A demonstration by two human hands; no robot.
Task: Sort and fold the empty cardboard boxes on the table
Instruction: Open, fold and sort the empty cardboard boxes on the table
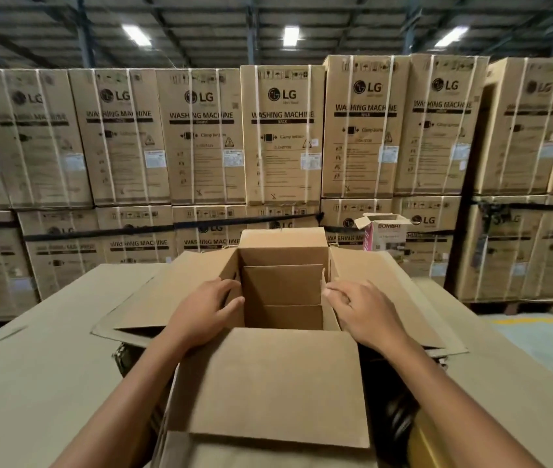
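An open brown cardboard box (282, 288) stands in front of me with all its top flaps spread outward. Its near flap (275, 383) points toward me and its far flap (283, 238) stands up. My left hand (206, 312) grips the box's left rim, thumb over the inner wall. My right hand (361, 309) holds the right rim with curled fingers. The inside of the box holds nothing; its bottom flaps show.
The box sits on a cardboard-covered table (42, 359). A small pink and white box (385, 233) with open flaps stands at the far right of the table. Behind rises a wall of stacked washing machine cartons (200, 140). Floor with a yellow line (538, 320) lies right.
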